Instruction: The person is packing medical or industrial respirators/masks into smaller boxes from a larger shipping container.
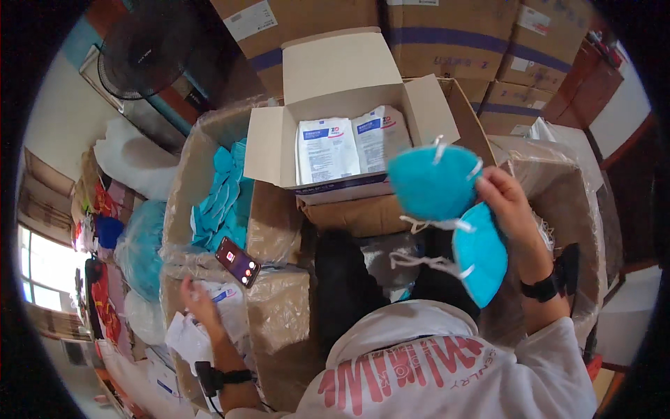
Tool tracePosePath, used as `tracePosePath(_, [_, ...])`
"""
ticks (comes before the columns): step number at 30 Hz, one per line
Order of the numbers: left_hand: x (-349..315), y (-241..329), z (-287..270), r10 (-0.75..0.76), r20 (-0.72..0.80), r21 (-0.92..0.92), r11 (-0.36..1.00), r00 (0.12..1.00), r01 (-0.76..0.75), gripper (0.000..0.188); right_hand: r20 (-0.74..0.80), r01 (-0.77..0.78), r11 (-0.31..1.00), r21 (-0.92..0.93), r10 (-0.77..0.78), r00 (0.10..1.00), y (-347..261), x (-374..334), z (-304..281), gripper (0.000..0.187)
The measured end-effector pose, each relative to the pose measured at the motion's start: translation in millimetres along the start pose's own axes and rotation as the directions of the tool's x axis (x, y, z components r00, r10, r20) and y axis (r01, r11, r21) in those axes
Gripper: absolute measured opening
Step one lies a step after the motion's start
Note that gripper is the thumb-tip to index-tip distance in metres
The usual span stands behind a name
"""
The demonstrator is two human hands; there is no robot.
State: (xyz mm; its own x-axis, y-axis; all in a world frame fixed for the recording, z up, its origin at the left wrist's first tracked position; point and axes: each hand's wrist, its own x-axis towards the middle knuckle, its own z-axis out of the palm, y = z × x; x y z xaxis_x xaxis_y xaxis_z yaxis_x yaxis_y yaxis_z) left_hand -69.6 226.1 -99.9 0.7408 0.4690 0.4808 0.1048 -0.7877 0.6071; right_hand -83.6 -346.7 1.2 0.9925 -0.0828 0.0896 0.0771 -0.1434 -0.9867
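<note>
several brown cartons (447, 35) stacked at the back, largest things in view. below them a big plastic-lined carton (279, 307) across the lap area; its left compartment holds a heap of teal masks (223, 199). a phone (237, 262) lies on the liner fold, screen lit.

white open box (335, 91) sits on top, flaps up, two sealed white packets (349, 146) side by side inside.

person's own white printed top (433, 363) fills the lower edge.

right hand (513, 206) raised just right of the white box, wrist strap on. its grip is closed, pinching two teal cup masks (436, 181): one up near the box's right flap, the other hanging lower beside the wrist. white elastic straps (426, 225) dangle loose between them.

left hand (199, 304) low at left, down among white packets in plastic (223, 300); fingers curled on the pile, cannot tell if the grip is actually closed on one.

handling judgement: masks look very light, semi-stiff shells that would dent if squeezed. best held at the rim or by the straps. straps likely to tangle with each other. packets look slick.
</note>
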Motion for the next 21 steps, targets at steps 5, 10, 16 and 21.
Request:
tracePosePath(5, [-43.7, 279.7, 49.3, 0.782, 0.412, -0.726, 0.592, 0.468, -0.35, 0.046, 0.266, 0.233, 0.908, -0.35, -0.142, 0.953, -20.8, -15.8, 21.3, 0.015])
tracePosePath(10, [-85.3, 354.7, 82.9, 0.763, 0.638, -0.767, 0.642, 0.101, -0.003, 0.046, 0.34, 0.208, 0.897, -0.391, -0.07, 0.938, -31.0, -28.6, 11.1, 0.015])
tracePosePath(16, [-131.2, 325.1, 139.5, 0.475, 0.864, -0.495, 0.737, 0.169, 0.461, 0.042, 0.125, 0.048, 0.972, -0.228, -0.02, 0.992, -22.2, -43.9, -7.1, 0.023])
tracePosePath(21, [-157.8, 324.2, 138.7, 0.547, 0.828, -0.388, 0.409, 0.118, 0.826, 0.045, 0.479, -0.007, 0.955, 0.297, -0.143, 0.866, -34.9, -41.0, 17.8, 0.024])
